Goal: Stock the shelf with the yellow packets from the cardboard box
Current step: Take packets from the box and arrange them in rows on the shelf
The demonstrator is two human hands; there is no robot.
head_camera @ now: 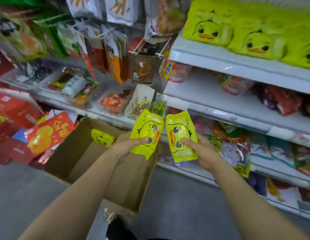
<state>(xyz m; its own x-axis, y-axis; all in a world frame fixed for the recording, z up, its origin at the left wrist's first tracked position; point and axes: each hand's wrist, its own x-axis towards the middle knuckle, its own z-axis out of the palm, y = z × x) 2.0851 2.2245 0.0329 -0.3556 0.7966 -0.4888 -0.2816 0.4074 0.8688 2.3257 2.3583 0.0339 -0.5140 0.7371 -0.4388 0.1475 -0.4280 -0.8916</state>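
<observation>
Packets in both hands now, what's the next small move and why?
Probably lift both packets, left and right, up to the top shelf beside the duck row: each hand already grips one, and matching stock sits there.

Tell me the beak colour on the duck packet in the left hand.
Orange, on the yellow duck packet; head view.

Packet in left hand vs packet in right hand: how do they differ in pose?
The left packet, gripped by the left hand, has its duck beak pointing right; the right packet, in the right hand, has its beak pointing left. The left packet hangs above the cardboard box; the right one is before the shelves. Both are yellow duck-face packets.
</observation>
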